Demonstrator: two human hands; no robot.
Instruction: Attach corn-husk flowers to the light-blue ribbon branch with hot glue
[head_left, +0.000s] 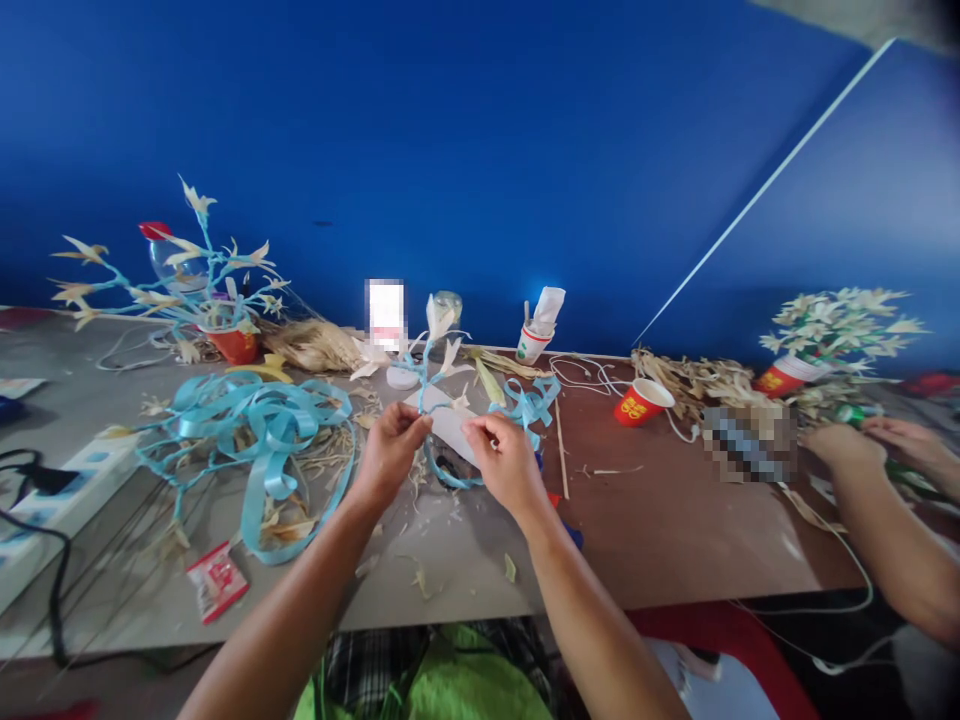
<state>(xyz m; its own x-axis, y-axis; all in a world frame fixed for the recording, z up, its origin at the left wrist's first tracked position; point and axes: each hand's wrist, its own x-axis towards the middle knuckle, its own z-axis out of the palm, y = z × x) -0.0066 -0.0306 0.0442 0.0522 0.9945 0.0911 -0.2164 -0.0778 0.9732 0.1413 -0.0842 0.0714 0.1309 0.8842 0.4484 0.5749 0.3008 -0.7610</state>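
In the head view, my left hand (397, 445) is closed in a pinch on the blue-wrapped stem of a small branch with pale husk flowers (440, 318). The branch stands upright above my fingertips. My right hand (501, 458) is level with it, a short gap to the right, with its fingertips pressed together. What those fingertips hold is too small to make out. A light-blue ribbon (466, 483) curves below and between my hands. Behind them lies a white sheet-like piece (455, 432).
At left lie a heap of blue ribbon (274, 440), a power strip (71, 500) and a red packet (217, 582). A flower arrangement (206, 265) stands behind them. To the right are a red paper cup (643, 402) and another person's hands (844, 450).
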